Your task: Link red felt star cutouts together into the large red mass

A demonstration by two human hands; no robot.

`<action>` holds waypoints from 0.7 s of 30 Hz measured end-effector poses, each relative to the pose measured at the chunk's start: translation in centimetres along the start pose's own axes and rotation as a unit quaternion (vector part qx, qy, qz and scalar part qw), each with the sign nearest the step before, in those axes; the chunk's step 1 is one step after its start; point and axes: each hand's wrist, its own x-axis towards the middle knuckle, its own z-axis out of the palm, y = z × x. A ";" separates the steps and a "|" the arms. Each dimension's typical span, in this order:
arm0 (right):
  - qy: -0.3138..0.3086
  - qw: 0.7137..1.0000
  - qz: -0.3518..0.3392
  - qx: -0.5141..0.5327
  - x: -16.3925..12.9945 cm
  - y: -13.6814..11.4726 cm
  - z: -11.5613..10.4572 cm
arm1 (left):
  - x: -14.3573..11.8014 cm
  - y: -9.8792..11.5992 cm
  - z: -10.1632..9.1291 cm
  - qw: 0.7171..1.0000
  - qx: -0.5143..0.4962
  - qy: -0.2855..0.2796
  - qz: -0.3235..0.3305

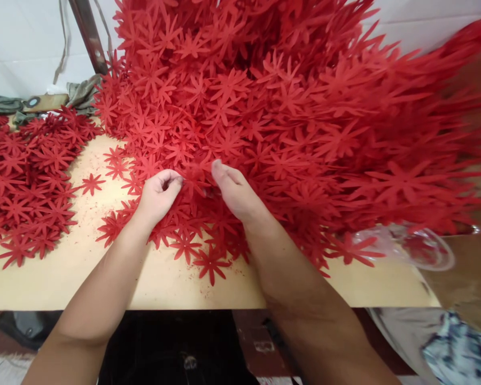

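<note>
A huge heap of red star-shaped flower cutouts [288, 107] covers the back and right of a tan table [64, 278]. My left hand [158, 193] rests at the heap's near edge, fingers curled and pinching a red cutout. My right hand [233, 190] lies just to its right on the cutouts, thumb raised, fingers tucked under and pressing on the same blurred red piece between the hands. Loose cutouts [208, 262] lie flat around both wrists.
A second, flatter pile of red cutouts [28, 182] covers the table's left end. Clear plastic wrap [420, 246] sits at the right front corner. Grey-green cloth [76, 93] and a metal pole [88, 35] stand at the back left by a white wall.
</note>
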 end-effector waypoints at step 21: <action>0.096 0.994 -0.027 -0.044 0.1 0.7 0.6 | -0.8 -0.5 0.8 0.994 0.041 0.044 0.095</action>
